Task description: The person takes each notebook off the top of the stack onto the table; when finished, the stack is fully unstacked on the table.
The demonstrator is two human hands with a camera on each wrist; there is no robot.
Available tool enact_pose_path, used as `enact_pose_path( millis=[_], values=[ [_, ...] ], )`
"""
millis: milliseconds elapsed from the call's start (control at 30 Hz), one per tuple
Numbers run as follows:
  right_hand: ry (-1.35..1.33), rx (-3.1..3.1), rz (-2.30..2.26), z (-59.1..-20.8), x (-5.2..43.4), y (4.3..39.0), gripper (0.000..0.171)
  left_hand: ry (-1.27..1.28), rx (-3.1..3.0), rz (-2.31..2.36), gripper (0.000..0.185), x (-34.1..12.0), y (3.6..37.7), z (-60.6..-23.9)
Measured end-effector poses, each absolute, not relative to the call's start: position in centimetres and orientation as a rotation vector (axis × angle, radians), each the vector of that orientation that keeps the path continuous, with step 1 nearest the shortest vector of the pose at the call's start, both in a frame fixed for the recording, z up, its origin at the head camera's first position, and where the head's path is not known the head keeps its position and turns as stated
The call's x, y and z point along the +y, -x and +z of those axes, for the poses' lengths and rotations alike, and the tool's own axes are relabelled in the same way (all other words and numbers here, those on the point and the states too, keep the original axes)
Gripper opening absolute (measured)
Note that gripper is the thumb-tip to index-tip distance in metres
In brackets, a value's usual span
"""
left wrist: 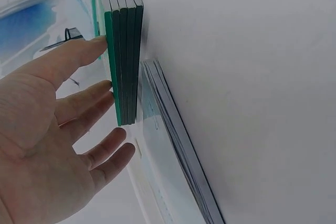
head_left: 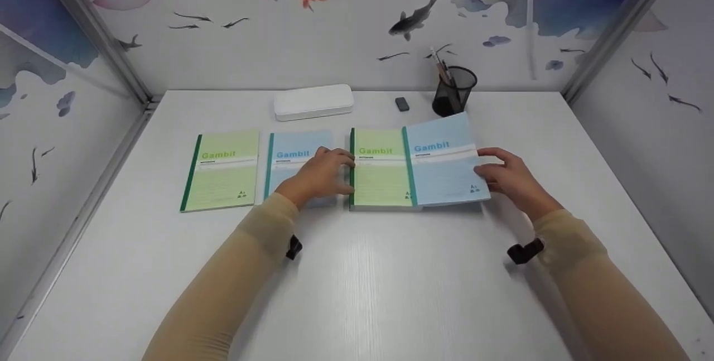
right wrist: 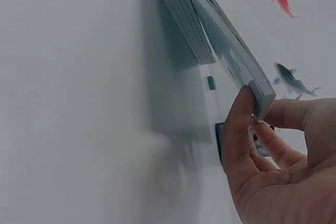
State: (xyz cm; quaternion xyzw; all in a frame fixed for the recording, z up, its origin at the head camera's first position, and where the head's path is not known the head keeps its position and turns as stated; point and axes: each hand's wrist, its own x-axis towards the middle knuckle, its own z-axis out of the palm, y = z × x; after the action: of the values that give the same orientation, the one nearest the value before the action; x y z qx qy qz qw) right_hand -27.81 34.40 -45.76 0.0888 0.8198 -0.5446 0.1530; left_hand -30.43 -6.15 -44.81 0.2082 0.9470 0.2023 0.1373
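Observation:
A stack of notebooks with a green one on top (head_left: 382, 174) lies at the table's middle; its dark green spines (left wrist: 123, 66) show in the left wrist view. My left hand (head_left: 329, 172) rests straight fingers (left wrist: 92, 100) against that spine edge. Over the stack's right side a blue Gambit notebook (head_left: 446, 160) is tilted, its right edge raised. My right hand (head_left: 502, 174) pinches that edge (right wrist: 262, 95) between thumb and fingers. Another blue notebook (head_left: 295, 154) lies flat under my left hand, and a single green notebook (head_left: 223, 171) lies further left.
At the back stand a white flat case (head_left: 313, 101), a small dark eraser (head_left: 402, 104) and a black mesh pen cup (head_left: 454, 90). Fish-patterned partition walls close in the white table (head_left: 362, 283) on three sides.

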Motion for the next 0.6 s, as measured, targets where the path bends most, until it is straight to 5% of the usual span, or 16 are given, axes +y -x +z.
enact_pose_path(
  millis=[600],
  values=[
    [-0.28,2.432,-1.444,-46.3,38.1,27.5,0.068,-0.587,2.744,0.589,0.061,-6.1,30.4,-44.7]
  ],
)
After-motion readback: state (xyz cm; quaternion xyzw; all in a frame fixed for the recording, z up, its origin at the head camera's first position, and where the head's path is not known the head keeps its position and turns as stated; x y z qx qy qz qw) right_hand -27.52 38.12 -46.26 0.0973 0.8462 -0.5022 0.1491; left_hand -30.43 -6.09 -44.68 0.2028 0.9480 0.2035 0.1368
